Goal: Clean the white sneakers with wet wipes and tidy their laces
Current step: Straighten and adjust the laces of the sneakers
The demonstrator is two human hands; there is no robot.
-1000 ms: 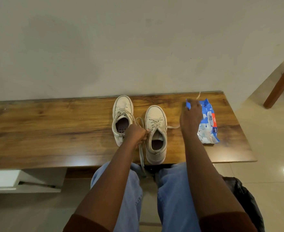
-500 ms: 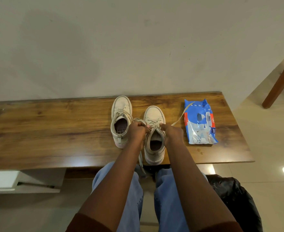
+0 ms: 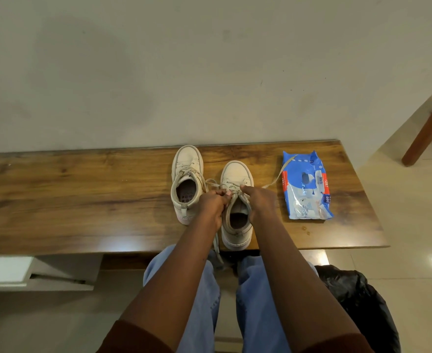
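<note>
Seated view over wooden bench [image 3: 82, 200], toes of both sneakers pointing toward far wall. Near sneaker [image 3: 236, 174] set heel-first at near edge, square to the body, probably for equal reach to both sides of its lace [image 3: 229, 186]. Left hand [image 3: 211, 203] curled, pinching lace at upper eyelets, left of tongue. Right hand [image 3: 259, 202] curled at right side, thumb extended onto the crossing, apparently gripping the strand there. Judged step: tightening or tying, within the lace-tidying part. Right lace end [image 3: 278, 175] trailing slack to far right, across wet-wipes pack [image 3: 306, 189] lying flat; liable to drag on it when pulled. Left lace end [image 3: 216, 247] hanging over near edge between the knees. Far sneaker [image 3: 186, 161] just left, farther back, its loose loop straying toward left hand. Black bag [image 3: 357, 289] on floor, near right.
</note>
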